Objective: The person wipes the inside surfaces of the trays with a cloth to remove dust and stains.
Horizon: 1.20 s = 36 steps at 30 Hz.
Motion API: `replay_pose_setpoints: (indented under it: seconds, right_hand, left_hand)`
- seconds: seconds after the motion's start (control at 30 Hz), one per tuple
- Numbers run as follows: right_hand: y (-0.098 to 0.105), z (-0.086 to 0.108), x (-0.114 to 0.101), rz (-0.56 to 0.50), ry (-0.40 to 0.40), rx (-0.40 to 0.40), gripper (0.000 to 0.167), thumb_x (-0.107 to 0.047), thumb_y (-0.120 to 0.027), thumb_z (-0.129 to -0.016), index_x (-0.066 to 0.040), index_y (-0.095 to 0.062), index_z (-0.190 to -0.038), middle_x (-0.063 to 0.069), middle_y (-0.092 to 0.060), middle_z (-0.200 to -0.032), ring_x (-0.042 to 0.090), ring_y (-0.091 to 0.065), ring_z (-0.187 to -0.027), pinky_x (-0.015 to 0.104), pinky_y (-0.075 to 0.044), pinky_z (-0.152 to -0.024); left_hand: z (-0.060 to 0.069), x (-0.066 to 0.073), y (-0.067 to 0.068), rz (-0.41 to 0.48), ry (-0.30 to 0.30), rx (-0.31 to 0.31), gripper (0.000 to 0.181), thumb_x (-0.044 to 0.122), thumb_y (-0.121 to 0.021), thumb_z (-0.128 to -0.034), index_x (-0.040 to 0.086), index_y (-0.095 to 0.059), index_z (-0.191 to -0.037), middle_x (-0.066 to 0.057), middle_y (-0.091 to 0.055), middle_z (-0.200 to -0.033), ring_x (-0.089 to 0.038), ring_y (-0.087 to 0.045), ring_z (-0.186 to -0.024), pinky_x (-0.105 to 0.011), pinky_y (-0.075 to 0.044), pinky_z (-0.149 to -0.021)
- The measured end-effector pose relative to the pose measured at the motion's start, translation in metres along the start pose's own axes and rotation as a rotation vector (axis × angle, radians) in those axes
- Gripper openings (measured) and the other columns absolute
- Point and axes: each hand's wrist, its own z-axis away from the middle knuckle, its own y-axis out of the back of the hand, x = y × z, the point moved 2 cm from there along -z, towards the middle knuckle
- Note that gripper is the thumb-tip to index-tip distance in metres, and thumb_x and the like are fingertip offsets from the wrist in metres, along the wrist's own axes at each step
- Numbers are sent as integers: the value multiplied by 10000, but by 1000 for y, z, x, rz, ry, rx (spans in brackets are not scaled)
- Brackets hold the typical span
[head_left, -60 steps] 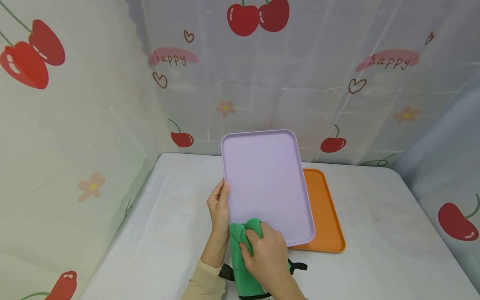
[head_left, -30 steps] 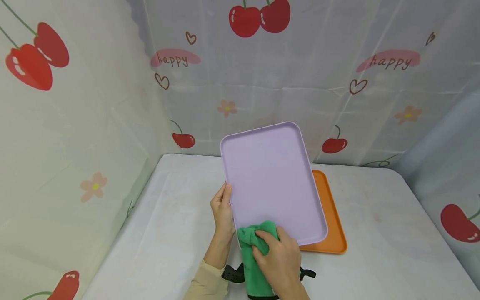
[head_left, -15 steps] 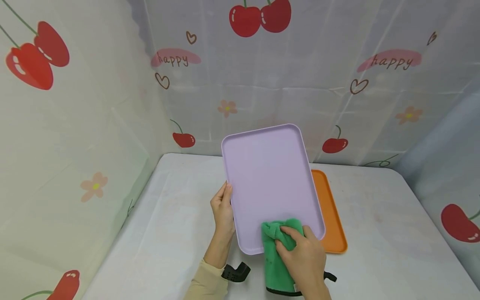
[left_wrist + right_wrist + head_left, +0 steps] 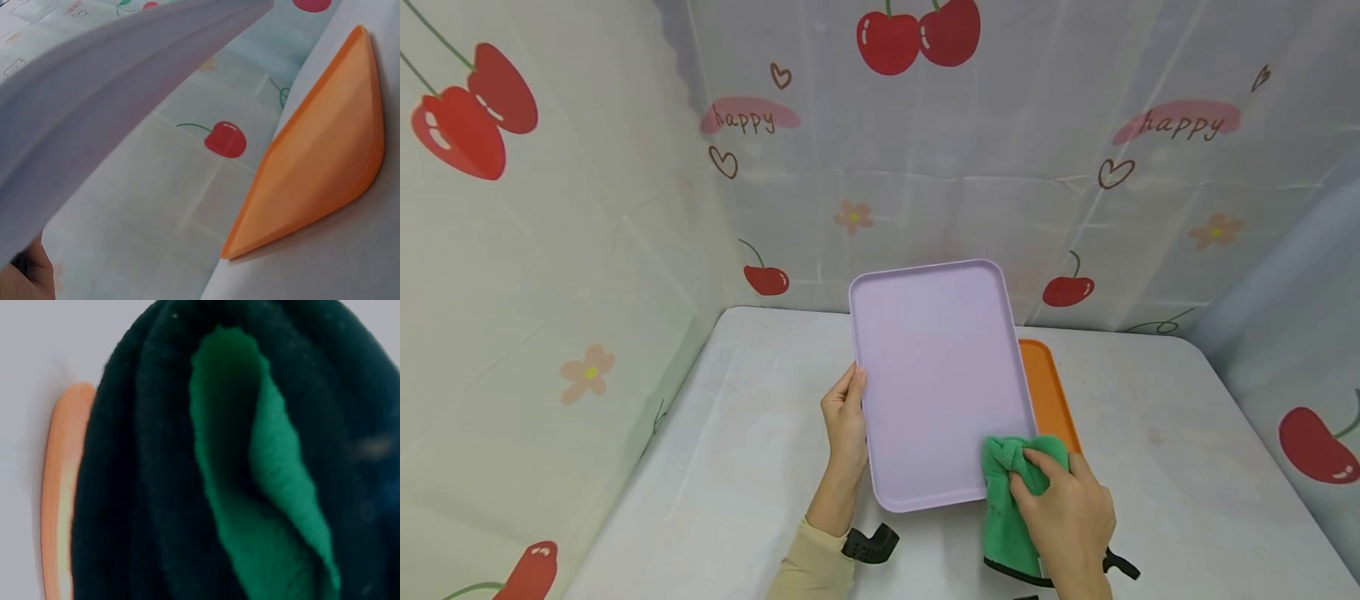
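A pale purple rectangular tray (image 4: 936, 375) is held up at a tilt above the table. My left hand (image 4: 846, 421) grips its left edge, the thumb on the front rim; in the left wrist view the tray's underside (image 4: 112, 106) fills the upper left. With my right hand (image 4: 1067, 512) I pinch a green cloth (image 4: 1011, 525) with dark edging, bunched against the tray's lower right corner, which it hides. The cloth's lower part hangs down. Folds of the cloth (image 4: 262, 487) cover most of the right wrist view.
An orange tray (image 4: 1047, 387) lies on the white table (image 4: 1187, 467) behind the purple one, partly covered. Black camera mounts (image 4: 871, 544) sit at the wrists. Printed curtains (image 4: 940, 200) with cherries enclose the table at the back and both sides.
My right hand has carried the cloth along the tray's lower edge from the left corner to the right corner. The left hand keeps its grip; the tray's tilt has shifted slightly.
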Motion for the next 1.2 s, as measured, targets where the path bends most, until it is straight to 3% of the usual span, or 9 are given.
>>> replay_pose_setpoints:
  seconds: [0.33, 0.53, 0.7, 0.83, 0.97, 1.1, 1.2]
  right_hand:
    - [2, 0, 15, 13, 27, 105, 315, -76, -884, -566, -71, -789, -867, 166, -585, -720, 223, -424, -451, 303, -292, -432]
    - [13, -11, 38, 8, -82, 93, 300, -109, -852, -633, -36, -773, -914, 143, -512, -686, 231, -413, -491, 287, -276, -438]
    - [26, -35, 76, -39, -205, 58, 343, -134, -844, -690, -2, -757, -994, 194, -549, -738, 297, -485, -595, 266, -296, -464]
    - [28, -55, 114, -98, -318, -28, 394, -163, -809, -758, 21, -719, -1095, 286, -622, -902, 385, -563, -795, 331, -366, -588]
    - [23, -73, 154, -101, -427, -210, 482, -265, -736, -850, 39, -647, -1214, 357, -590, -1199, 472, -546, -1050, 419, -407, -693]
    - [17, -85, 188, -60, -442, -370, 586, -381, -683, -892, 50, -591, -1278, 392, -497, -1308, 511, -516, -1089, 375, -416, -639]
    - [11, -90, 208, -44, -436, -451, 648, -441, -656, -901, 57, -561, -1305, 406, -453, -1338, 526, -497, -1081, 375, -412, -637]
  left_hand:
    - [-2, -4, -2, -40, 2, -9, 394, 178, -550, -1003, -66, -562, -1312, -224, -631, -1260, -93, -690, -934, -220, -576, -756]
    - [-6, -2, 4, -82, -4, -6, 408, 204, -540, -1011, -51, -552, -1329, -203, -617, -1294, -123, -686, -999, -229, -575, -792]
    - [-17, 3, 19, -131, 30, 51, 416, 246, -549, -1009, -24, -571, -1324, -192, -621, -1295, -102, -684, -966, -211, -570, -778]
    - [-30, 9, 38, -170, 75, 80, 411, 240, -547, -1009, -12, -566, -1334, -196, -600, -1323, -51, -671, -918, -186, -559, -762]
    - [-47, 13, 63, -262, 127, 86, 415, 241, -542, -1011, 4, -552, -1352, -197, -571, -1361, -89, -656, -983, -167, -545, -775]
    - [-64, 11, 90, -342, 179, 90, 455, 245, -549, -1006, -8, -508, -1382, -187, -503, -1433, -235, -554, -1257, -245, -500, -979]
    - [-74, 5, 105, -366, 205, 85, 492, 247, -545, -1008, -29, -462, -1407, -174, -439, -1485, -272, -415, -1391, -339, -386, -1122]
